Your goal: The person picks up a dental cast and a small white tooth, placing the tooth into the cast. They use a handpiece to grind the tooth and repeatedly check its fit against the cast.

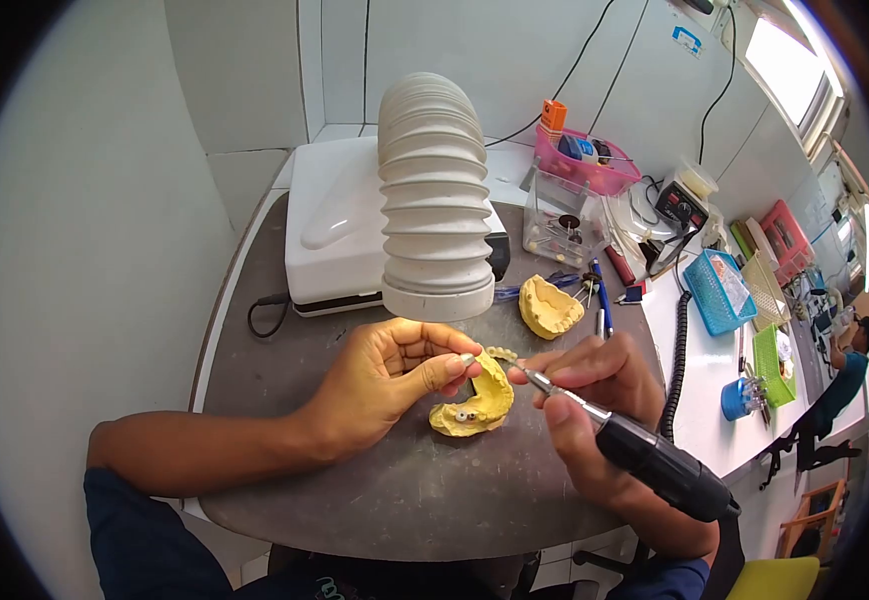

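Note:
My left hand pinches a small, pale tooth-like piece between thumb and index finger. My right hand is wrapped around a black and silver dental handpiece, its tip pointing left toward the left fingers. Beneath and between the hands lies a yellow dental cast with a small white piece at its front end. By the cast's far end is a short row of pale teeth. A second, cream dental cast rests on the table behind my right hand.
A white ribbed suction hose hangs over the grey table, in front of a white machine. Pens, a clear box, a pink basket and a blue basket stand rightward. A coiled cable runs along the right; another person sits beyond.

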Tool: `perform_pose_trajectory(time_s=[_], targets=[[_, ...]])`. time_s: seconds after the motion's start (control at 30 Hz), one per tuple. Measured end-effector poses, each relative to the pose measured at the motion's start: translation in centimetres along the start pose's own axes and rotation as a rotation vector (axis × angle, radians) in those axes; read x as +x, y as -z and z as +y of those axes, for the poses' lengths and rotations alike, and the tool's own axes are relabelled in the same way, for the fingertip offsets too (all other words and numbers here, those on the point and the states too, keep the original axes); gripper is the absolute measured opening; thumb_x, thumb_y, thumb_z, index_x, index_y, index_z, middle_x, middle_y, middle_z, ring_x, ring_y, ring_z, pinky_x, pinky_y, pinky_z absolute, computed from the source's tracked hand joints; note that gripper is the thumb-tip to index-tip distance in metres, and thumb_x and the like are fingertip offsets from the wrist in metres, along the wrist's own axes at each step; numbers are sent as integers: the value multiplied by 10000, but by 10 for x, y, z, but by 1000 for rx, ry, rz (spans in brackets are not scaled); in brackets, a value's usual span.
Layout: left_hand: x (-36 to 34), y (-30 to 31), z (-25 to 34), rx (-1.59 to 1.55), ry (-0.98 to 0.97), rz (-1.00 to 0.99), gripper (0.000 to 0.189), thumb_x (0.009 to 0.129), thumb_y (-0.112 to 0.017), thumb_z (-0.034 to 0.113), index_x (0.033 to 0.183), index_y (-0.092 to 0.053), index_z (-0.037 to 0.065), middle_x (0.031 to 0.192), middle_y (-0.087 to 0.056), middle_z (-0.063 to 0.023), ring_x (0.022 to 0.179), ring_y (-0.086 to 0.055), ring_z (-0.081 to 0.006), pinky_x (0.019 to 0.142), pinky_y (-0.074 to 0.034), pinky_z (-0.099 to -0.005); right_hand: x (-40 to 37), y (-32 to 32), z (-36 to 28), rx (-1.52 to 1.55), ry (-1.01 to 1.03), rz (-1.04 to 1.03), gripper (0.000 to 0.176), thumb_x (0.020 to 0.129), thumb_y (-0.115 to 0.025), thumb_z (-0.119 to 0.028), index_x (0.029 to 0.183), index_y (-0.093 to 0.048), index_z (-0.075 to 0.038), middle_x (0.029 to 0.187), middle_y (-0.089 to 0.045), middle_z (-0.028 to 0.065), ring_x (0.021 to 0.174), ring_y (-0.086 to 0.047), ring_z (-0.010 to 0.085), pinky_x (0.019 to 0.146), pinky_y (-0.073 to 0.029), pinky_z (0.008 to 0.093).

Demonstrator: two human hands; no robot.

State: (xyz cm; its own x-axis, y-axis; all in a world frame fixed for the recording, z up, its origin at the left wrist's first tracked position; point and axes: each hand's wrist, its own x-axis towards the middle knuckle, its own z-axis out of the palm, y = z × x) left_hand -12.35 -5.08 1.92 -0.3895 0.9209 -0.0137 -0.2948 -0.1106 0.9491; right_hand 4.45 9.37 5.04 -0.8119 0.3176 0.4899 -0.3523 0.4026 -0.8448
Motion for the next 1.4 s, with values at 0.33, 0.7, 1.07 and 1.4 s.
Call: perform_pose_trajectory(time_s=[0.33, 0.7, 1.07, 1.4], targets=[[-3, -1, 2, 20, 44, -3, 180, 939, -655, 67, 1091, -635, -28, 1050, -680, -94, 950, -650, -113, 853, -543, -254, -6, -6, 16, -48, -21, -83, 149, 874, -606, -42, 948, -482, -5, 883, -599, 141, 1085, -662, 320, 931, -518, 417], [-3, -1, 4, 39, 63, -22, 171, 939, -642, 36, 1092, -629, -38, 1075, -679, -129, 1003, -661, -143, 900, -556, -281, -4, -8, 20, -18, -70, -82, 171, 846, -622, -8, 966, -502, -4, 971, -640, 181, 1091, -652, 284, 952, -506, 407], [-4, 0, 2, 36, 49, -20, 147, 934, -651, 35, 1062, -628, -34, 1060, -687, -142, 998, -670, -154, 914, -553, -283, -3, -14, 30, -44, 47, 33, 205, 738, -733, -1, 881, -588, 12, 933, -715, 178, 885, -727, 232, 776, -572, 311], [-4, -1, 2, 32, 47, -12, 141, 935, -648, 36, 1059, -626, -29, 1058, -685, -140, 1003, -672, -161, 915, -554, -285, -3, -15, 28, -63, 67, 35, 213, 733, -739, 8, 894, -601, 19, 928, -713, 177, 876, -727, 226, 767, -576, 311]])
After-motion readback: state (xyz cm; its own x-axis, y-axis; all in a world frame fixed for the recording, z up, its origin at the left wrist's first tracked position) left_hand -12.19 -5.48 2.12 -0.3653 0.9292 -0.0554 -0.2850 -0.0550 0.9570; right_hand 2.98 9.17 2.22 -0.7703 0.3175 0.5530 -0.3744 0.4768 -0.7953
